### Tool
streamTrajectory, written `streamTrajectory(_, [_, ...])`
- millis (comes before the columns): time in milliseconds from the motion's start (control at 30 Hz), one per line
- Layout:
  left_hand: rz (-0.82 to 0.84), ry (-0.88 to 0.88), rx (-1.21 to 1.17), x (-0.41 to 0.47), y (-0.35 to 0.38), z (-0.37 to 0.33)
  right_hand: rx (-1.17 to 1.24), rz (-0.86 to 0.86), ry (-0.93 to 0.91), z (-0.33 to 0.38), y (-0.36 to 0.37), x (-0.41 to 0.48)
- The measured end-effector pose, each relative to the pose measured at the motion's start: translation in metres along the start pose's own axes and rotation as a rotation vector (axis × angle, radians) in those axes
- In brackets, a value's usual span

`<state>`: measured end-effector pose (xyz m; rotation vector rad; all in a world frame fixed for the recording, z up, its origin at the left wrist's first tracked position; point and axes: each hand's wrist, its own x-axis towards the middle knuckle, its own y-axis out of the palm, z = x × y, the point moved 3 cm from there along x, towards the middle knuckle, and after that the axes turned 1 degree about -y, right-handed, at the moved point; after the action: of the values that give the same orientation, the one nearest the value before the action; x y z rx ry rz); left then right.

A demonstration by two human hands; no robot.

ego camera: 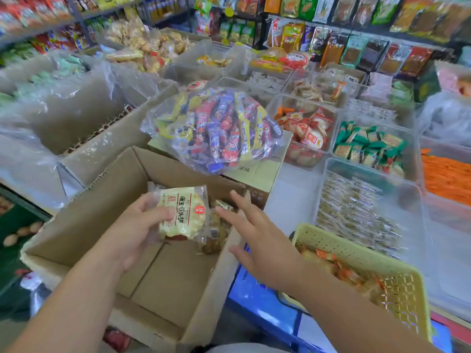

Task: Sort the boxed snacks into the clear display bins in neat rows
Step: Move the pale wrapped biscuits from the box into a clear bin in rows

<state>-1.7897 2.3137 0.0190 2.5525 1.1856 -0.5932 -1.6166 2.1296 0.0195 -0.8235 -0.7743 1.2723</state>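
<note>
In the cardboard box (165, 276) the near half of the floor is bare; snack packets (215, 238) crowd its far right corner. A big candy bag (216, 128) sits just behind the far wall. Bare worktop (288, 200) runs between box and clear bins (325, 174); a yellow basket (356, 248) blocks the nearer side.

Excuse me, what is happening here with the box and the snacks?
A person is unpacking snacks in a shop. The left hand holds a pale wrapped biscuit packet above an open cardboard box. The right hand is open and spread, reaching over the box's corner where a few brown packets lie. The clear bins to the right already hold other snacks; this packet is not yet in one.
</note>
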Motion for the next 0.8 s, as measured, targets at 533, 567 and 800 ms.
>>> streamTrajectory(533, [0.164, -0.293, -0.363, -0.043, 0.274, 0.06, -0.092, -0.117, -0.153, -0.121, -0.096, -0.156])
streamTrajectory(567, [0.154, -0.31, -0.341, -0.038, 0.282, 0.065, -0.08, -0.13, -0.135, -0.13, -0.096, -0.162])
streamTrajectory(800, [0.065, -0.216, -0.194, 0.007, 0.327, 0.083, 0.166, -0.375, 0.021, -0.202, -0.114, -0.192])
